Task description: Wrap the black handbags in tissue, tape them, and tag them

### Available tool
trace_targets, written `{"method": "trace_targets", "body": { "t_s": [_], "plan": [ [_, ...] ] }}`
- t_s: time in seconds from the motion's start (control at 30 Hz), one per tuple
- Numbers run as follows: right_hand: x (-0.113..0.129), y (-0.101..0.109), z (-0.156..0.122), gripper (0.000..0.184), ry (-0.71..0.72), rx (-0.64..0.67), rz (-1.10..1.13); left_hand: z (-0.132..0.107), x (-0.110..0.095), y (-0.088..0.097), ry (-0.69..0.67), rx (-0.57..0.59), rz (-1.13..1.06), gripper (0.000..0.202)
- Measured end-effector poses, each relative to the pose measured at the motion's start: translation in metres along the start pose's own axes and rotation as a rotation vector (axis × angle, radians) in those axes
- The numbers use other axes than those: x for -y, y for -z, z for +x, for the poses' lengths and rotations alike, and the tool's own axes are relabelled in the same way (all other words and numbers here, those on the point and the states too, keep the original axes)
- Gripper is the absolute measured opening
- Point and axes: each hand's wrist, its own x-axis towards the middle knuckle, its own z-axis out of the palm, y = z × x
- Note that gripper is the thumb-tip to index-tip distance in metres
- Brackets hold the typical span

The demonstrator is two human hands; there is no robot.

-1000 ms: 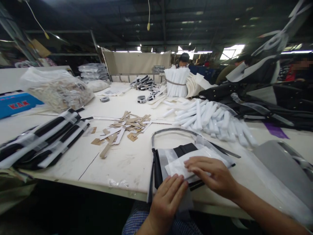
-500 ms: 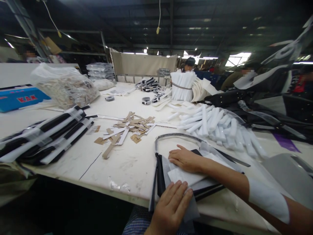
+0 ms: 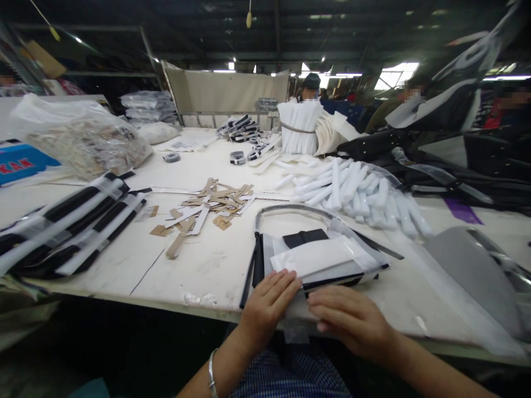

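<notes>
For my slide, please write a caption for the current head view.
Left fingers and right fingers by the near edge of a black bag topped with white paper.

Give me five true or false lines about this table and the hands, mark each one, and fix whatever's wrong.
1. A white sheet lies on the black bag. True.
2. The right hand is gripping the bag's strap. False: it is by the bag's near edge, and the strap arches at the far side.
3. A bracelet is on the left wrist. True.
4. The brown and white strips lie to the right of the bag. False: they lie to its left.
5. The upright white bundle has a band around it. True.
</notes>
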Motion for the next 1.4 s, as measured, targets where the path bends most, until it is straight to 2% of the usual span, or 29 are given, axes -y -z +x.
{"method": "trace_targets", "body": {
  "t_s": [0.1,0.13,0.23,0.37,0.5,0.63,0.77,1.2,1.3,1.4],
  "plan": [
    [0.018,-0.024,-0.024,0.029,0.093,0.123,-0.154,-0.001,0.000,-0.002,0.002,0.011,-0.023,0.038],
    [0.020,-0.034,-0.027,0.029,0.096,0.127,-0.188,-0.001,0.000,-0.002,-0.002,0.009,-0.025,0.039],
    [0.019,-0.057,-0.024,0.028,0.077,-0.005,-0.212,-0.001,0.001,-0.001,-0.014,0.009,-0.017,0.040],
    [0.023,-0.069,-0.015,0.020,0.037,-0.164,-0.137,0.000,0.001,0.000,-0.027,0.019,-0.008,0.041],
    [0.042,-0.069,-0.024,0.024,0.030,-0.204,-0.048,-0.001,0.002,0.000,-0.035,0.043,0.002,0.045],
    [0.056,-0.064,-0.045,0.024,0.005,-0.171,-0.037,-0.002,0.001,0.000,-0.048,0.026,0.011,0.046],
    [0.059,-0.063,-0.059,0.027,-0.009,-0.135,-0.041,-0.001,0.000,0.000,-0.055,0.002,0.016,0.047],
    [0.066,-0.071,-0.067,0.027,-0.045,-0.072,0.018,0.001,-0.001,0.000,-0.033,0.015,0.013,0.048],
    [0.060,-0.062,-0.065,0.024,-0.020,-0.062,0.040,0.002,-0.002,-0.001,-0.030,0.019,0.017,0.046],
    [0.052,-0.041,-0.055,0.020,-0.043,-0.027,0.116,0.001,-0.002,-0.002,-0.032,0.016,0.016,0.044]
  ]
}}
